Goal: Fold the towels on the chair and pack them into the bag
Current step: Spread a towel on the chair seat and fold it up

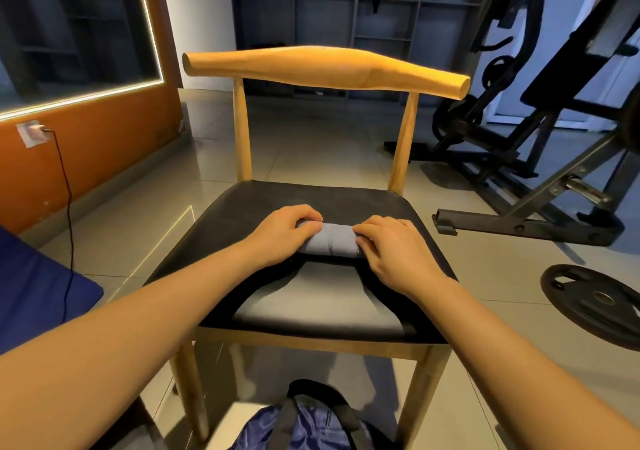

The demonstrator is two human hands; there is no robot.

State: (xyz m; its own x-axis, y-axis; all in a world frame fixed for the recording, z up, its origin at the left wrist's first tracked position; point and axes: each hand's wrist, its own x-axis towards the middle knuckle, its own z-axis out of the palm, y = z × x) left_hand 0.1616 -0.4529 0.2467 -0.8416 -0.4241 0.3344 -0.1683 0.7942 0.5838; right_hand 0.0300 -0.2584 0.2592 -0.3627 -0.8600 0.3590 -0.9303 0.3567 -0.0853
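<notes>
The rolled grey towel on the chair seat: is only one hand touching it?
No: the left hand and right hand each press one end of the rolled grey towel.

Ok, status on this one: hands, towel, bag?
Left hand and right hand both gripping rolled grey towel on chair seat. Blue bag on floor below, not yet packed. Nothing in the way.

Both bare forearms reach forward, left hand (282,233) and right hand (393,253) curled, palms down.
</notes>
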